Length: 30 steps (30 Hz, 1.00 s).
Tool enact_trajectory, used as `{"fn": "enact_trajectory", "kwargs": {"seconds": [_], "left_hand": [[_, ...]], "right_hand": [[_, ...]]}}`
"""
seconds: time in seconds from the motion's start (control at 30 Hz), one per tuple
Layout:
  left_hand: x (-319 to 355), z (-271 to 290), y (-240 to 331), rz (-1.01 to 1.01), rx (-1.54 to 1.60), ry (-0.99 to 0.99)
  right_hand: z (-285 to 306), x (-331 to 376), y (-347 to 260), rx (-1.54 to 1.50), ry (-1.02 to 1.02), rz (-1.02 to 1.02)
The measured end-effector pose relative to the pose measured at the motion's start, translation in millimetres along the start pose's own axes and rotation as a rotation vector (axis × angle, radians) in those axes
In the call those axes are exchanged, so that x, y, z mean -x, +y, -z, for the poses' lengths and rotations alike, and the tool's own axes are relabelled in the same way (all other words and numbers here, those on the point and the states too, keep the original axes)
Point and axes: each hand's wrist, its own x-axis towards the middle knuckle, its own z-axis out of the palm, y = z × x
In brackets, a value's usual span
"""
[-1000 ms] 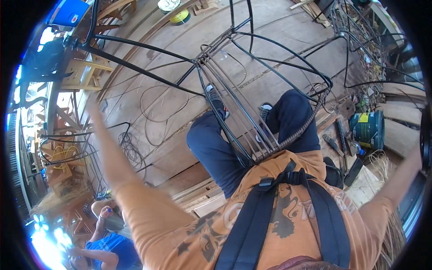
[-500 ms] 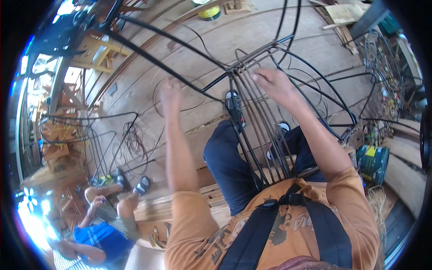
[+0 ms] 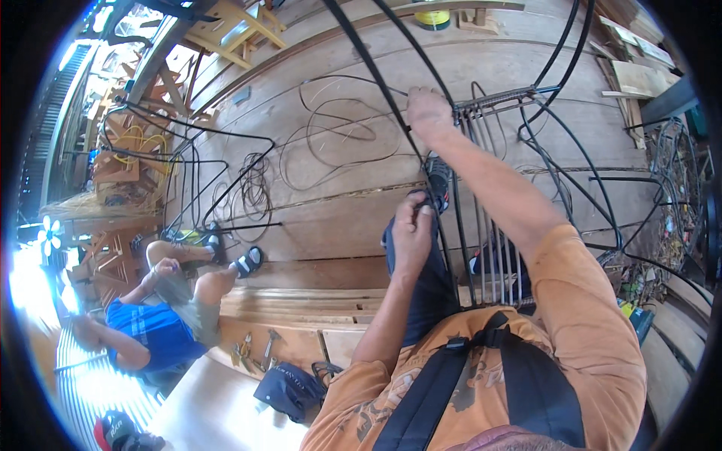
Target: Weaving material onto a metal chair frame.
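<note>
A black metal frame (image 3: pixel 560 120) with slim bent rods leans across my lap and legs. Brown strands (image 3: pixel 489 199) run lengthwise over its middle, wrapped tightly around the crossbar (image 3: pixel 496 99) at the far end. My right hand (image 3: pixel 430 113) is closed at the crossbar's left end, on a thin brown cord (image 3: pixel 350 77) that loops out over the floor. Lower down, my left hand (image 3: pixel 414 231) is closed beside the frame's left rod, above my knee. What its curled fingers hold, if anything, is hidden.
Loose cord coils (image 3: pixel 256 188) lie on the plank floor. Another black frame (image 3: pixel 192 139) stands left, near a seated person in a blue shirt (image 3: pixel 154 331). Pliers (image 3: pixel 242 349), a hammer (image 3: pixel 271 342) and a dark bag (image 3: pixel 289 391) are on the bench. More bent rods (image 3: pixel 662 184) stand right.
My right hand has moved from over the strands to the crossbar's left end. My left hand has come from out left, back toward my knee and the frame. The view has shifted left.
</note>
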Motion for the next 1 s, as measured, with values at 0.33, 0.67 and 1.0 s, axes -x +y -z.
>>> {"fn": "enact_trajectory", "kwargs": {"seconds": [0.33,0.67,1.0], "left_hand": [[23,65,75,-0.081,0.558,-0.258],[50,162,32,0.055,-0.449,0.037],[-224,73,21,-0.108,-0.113,-0.43]], "right_hand": [[137,159,-104,-1.341,-0.09,0.729],[64,144,-14,-0.982,0.119,0.409],[82,158,35,-1.229,0.086,-0.003]]}}
